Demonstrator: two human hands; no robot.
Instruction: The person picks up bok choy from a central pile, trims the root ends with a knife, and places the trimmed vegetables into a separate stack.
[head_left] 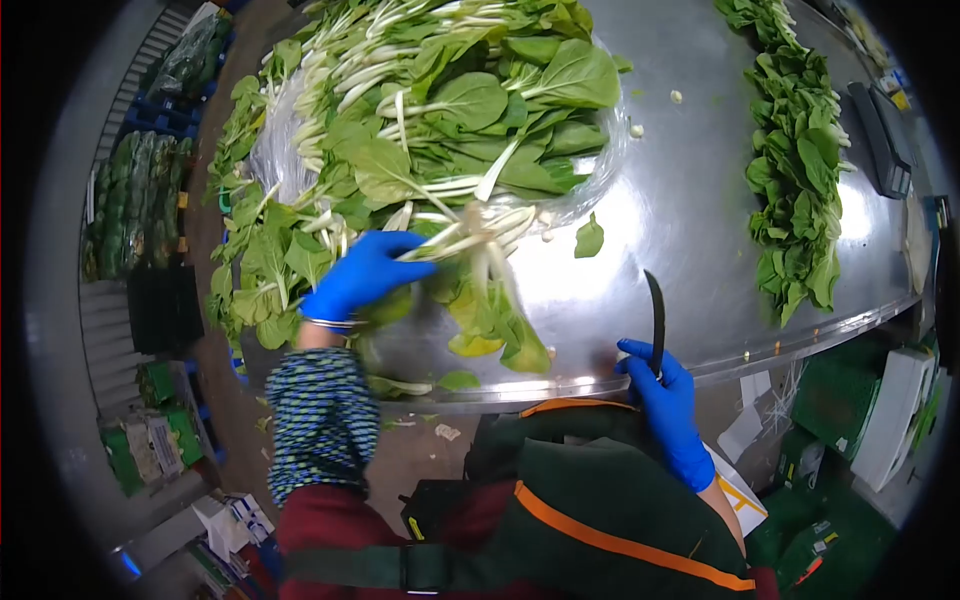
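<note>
Blue-gloved hands | left [362, 275] grips bok choy [480, 290] (no readable labels) | right [668, 400] clamped on knife [656, 322]

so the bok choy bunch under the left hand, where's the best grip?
Probably the white stalk cluster, not the leaves. On the bok choy bunch the stalks run together and look firm, while the limp leaves trail toward the table edge. Come from the left, across the stalks, as the left hand does. The right hand holds a knife.
</note>
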